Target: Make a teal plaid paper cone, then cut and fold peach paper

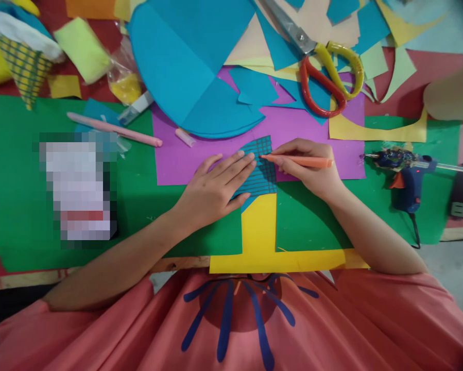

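Observation:
My right hand grips an orange marker, its tip touching a small blue paper piece. Dark lines cross on that piece, forming a grid near its right edge. Flat on the left part of the blue piece lies my left hand, fingers stretched out. Below it, a yellow paper strip runs toward the table's near edge. Purple paper lies partly beneath, on a green sheet.
Scissors with red and yellow handles lie among paper scraps. A blue glue gun rests at the right. A large blue paper disc, a pink pen and a blurred-out rectangular object are at the left.

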`<state>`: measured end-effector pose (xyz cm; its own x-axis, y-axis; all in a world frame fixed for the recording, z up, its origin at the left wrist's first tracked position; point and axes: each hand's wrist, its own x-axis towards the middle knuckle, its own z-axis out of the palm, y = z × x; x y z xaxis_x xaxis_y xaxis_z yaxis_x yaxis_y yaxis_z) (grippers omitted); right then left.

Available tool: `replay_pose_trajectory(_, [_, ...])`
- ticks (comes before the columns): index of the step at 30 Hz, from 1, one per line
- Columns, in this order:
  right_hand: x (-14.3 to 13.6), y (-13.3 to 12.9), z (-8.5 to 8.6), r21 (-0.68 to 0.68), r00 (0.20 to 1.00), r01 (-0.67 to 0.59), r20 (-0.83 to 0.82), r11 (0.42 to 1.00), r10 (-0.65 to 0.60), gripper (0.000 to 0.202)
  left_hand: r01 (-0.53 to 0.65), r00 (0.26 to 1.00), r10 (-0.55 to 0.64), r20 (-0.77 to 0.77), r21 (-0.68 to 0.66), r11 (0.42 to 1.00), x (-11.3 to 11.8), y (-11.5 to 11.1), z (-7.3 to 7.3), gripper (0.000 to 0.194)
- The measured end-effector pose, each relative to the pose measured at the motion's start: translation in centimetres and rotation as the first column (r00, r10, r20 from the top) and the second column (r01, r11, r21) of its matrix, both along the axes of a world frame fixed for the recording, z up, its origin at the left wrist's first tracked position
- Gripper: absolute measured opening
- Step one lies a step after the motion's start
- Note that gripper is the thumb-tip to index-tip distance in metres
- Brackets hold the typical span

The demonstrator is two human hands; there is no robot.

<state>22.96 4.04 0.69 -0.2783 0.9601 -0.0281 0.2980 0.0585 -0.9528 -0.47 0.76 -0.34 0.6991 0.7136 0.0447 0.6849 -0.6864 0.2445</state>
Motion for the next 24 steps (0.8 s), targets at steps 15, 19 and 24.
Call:
replay_pose_trajectory(15, [0.29, -0.02, 0.13, -0.008, 0.992, -0.112, 0.055, 0.994, 0.112, 0.023, 0.007, 0.999, -0.007, 0.044, -0.008, 1.000, -0.06, -0.02, -0.09, 0.053])
replay_pose_trajectory(19, [0.29, -0.15, 0.07, -0.014, 0.999, -0.040, -0.004, 0.999, 0.040, 0.022, 0.003, 0.999, -0.003, 0.049, -0.007, 1.000, -0.10, -0.02, -0.21, 0.052])
replay_pose_trajectory(24, [0.09, -0.54, 0.04, 0.013, 0.998, 0.050, -0.046, 0.999, -0.050, 0.025, -0.083, 0.993, 0.084, 0.086, -0.020, 0.996, -0.26, 0.15, -0.45, 0.054])
